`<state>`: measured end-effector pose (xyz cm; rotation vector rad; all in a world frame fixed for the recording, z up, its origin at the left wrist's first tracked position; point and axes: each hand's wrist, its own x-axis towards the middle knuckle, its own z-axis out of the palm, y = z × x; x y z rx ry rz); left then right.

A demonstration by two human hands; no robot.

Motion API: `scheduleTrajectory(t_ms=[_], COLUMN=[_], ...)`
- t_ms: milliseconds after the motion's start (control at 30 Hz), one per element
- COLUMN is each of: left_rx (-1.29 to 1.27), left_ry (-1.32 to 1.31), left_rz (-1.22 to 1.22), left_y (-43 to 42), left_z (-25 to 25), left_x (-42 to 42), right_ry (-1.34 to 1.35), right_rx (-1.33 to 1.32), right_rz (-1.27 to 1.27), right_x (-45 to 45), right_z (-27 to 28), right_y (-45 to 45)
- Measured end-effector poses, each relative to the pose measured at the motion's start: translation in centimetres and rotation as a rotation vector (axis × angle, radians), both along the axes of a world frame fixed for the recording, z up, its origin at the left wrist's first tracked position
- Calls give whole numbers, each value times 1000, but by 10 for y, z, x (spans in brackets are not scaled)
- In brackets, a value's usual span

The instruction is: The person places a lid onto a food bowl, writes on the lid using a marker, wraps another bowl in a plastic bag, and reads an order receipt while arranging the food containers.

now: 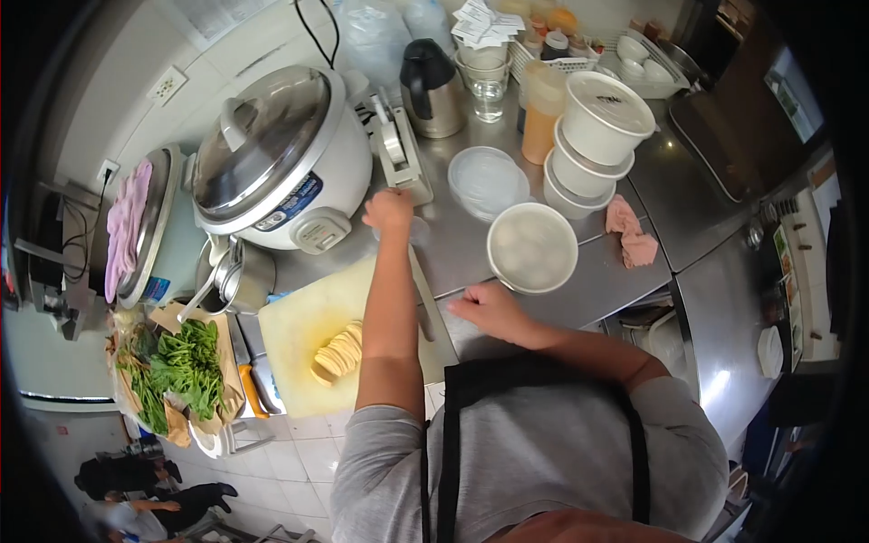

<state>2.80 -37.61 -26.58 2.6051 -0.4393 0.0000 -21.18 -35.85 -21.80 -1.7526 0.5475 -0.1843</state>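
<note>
My left hand [389, 210] is closed at the near end of a tape dispenser [398, 156], in front of the rice cooker [281, 163]. Whatever its fingers pinch is too small to make out. A clear plastic piece [415, 232] shows beside that wrist. Below a white round tub [532, 248] with pale, rounded contents, my right hand [493, 309] is held with curled fingers, apart from the tub. I cannot make out whether it holds anything. Clear round lids [489, 181] lie stacked behind the tub. Sliced yellow food [337, 355] rests on the cutting board [294, 339] under my left forearm.
Stacked lidded tubs [593, 167], an orange-filled bottle [543, 113] and a thermal jug [432, 90] stand at the back. A pink cloth [631, 235] lies to the right. Leafy greens [192, 366] and an orange-handled knife [252, 391] are left of the board.
</note>
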Motion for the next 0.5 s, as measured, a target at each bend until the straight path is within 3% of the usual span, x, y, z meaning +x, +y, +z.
scheduleTrajectory(t_ms=[100,200,233,333,433,500], left_rx=[13,-754,-1087,-1236,-1210,-1214], left_ry=[-87,218,400,280,387,455], left_rz=[-5,-25,-39,-159,-113,-99], left_y=[11,23,23,7,-5,-9], left_z=[16,21,36,15,0,-19], left_x=[-9,-20,-40,-79,-122,-136], right_ry=[26,-173,-160,-1,200,180], right_rx=[-57,-316,-295,-123,-232,-264], right_rz=[13,12,-42,-118,-48,-42], right_x=[-15,-51,-66,-109,-139,-152], right_z=[15,27,28,36,28,5], right_y=[-17,-46,-58,-97,-127,-140])
